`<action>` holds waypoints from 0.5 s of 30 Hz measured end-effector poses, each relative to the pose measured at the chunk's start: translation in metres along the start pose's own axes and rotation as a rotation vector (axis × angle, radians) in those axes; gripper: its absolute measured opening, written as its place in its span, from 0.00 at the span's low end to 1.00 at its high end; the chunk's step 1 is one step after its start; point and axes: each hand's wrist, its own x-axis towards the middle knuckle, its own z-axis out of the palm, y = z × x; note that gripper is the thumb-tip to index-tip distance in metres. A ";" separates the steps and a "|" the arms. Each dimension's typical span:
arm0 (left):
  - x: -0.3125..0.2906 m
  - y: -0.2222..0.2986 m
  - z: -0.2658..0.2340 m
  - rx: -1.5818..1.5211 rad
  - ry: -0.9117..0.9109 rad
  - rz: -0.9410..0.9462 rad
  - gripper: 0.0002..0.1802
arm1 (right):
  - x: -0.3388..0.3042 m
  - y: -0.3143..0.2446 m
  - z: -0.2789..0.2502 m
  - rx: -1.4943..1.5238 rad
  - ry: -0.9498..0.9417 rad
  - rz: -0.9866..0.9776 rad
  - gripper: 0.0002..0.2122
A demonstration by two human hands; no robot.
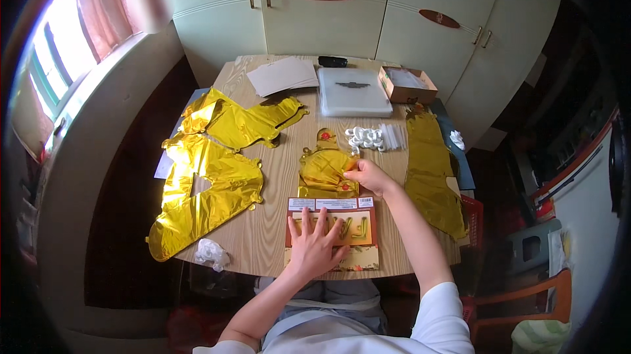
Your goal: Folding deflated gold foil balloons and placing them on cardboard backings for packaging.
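A folded gold foil balloon (319,171) with small red marks lies in the middle of the table. My right hand (371,178) pinches its right edge between thumb and fingers. Below it, a printed card (368,257) with an orange-red border and pictured gold letters lies close to the table's front edge. My left hand (314,243) rests flat on this card, fingers spread. Just beyond my right hand are white ribbon coils (365,138) and a bundle of pale straws (393,137).
Flat gold foil balloons (207,212) spread over the left side, another (430,180) along the right. At the back are pale card sheets (282,76), a stack of clear plastic bags (355,99) and an open cardboard box (420,94). Crumpled white tissue (211,254) sits front left.
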 end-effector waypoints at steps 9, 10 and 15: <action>-0.001 0.000 0.000 -0.006 -0.005 0.002 0.37 | -0.063 -0.023 0.013 -0.468 -0.035 -0.111 0.10; -0.001 0.000 0.000 -0.003 0.036 0.003 0.35 | -0.072 -0.023 0.018 -0.520 -0.021 -0.250 0.09; 0.002 0.000 -0.006 -0.111 -0.041 -0.003 0.31 | -0.096 0.010 0.027 -0.651 -0.062 -0.520 0.19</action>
